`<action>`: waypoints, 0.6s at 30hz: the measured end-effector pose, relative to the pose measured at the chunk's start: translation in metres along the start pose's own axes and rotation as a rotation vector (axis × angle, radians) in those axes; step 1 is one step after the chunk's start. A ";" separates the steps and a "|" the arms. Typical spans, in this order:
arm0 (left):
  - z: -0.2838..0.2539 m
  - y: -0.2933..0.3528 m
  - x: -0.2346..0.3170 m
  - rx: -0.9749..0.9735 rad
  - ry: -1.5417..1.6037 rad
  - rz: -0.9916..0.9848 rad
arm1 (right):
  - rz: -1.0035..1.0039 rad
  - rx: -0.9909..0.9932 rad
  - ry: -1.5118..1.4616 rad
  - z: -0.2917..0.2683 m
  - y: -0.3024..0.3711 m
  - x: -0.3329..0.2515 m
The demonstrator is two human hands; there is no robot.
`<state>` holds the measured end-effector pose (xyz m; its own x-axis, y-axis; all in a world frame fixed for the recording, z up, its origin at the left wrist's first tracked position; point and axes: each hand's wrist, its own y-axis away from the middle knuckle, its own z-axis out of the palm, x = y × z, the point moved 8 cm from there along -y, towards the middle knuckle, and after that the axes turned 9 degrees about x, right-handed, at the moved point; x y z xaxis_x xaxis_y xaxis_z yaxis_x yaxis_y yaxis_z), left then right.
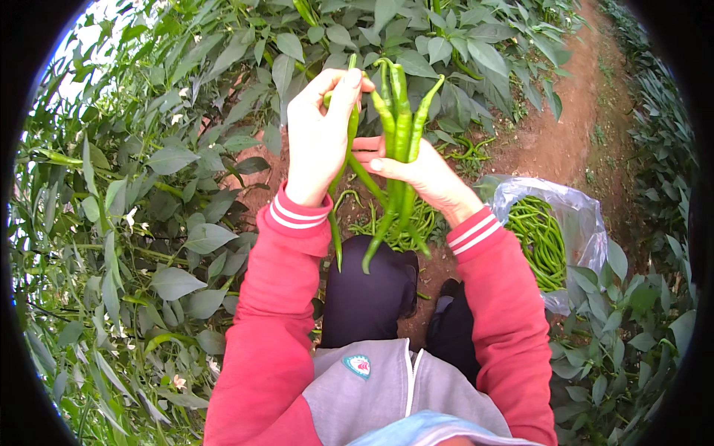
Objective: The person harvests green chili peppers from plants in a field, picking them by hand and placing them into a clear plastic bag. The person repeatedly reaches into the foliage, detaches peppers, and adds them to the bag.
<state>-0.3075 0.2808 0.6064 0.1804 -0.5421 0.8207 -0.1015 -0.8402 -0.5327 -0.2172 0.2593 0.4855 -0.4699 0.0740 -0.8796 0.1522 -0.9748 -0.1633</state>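
My right hand (428, 178) is closed around a bunch of long green chili peppers (402, 137), its thumb lying across them. Their stems point up and away, and the tips hang down over my knee. To its left, my left hand (316, 134) pinches a single green chili pepper (352, 123) between thumb and fingers. That pepper hangs beside the bunch, apart from it at the top. Behind my hands, a heap of green chili peppers (425, 223) lies on the ground, partly hidden by the bunch and my right wrist.
A clear plastic bag (587, 204) stands open on my right with many green chili peppers (537, 245) inside. A few more peppers (470, 151) lie under the plant ahead. Leafy pepper plants (175, 223) crowd the left and front. A bare soil path (591, 97) runs off ahead right.
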 end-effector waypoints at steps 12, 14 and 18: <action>-0.067 0.009 -0.066 0.227 0.229 -0.211 | 0.203 -0.207 -0.337 0.077 -0.016 0.067; -0.104 0.016 -0.090 0.459 0.163 -0.278 | 0.248 -0.258 -0.185 0.078 -0.023 0.097; -0.144 0.028 -0.103 0.820 0.067 -0.099 | 0.243 -0.175 0.500 0.042 -0.054 0.144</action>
<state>-0.4699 0.3118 0.5368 0.0898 -0.4872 0.8687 0.6619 -0.6225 -0.4176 -0.3297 0.3137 0.3868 0.0577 -0.0152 -0.9982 0.3656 -0.9301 0.0353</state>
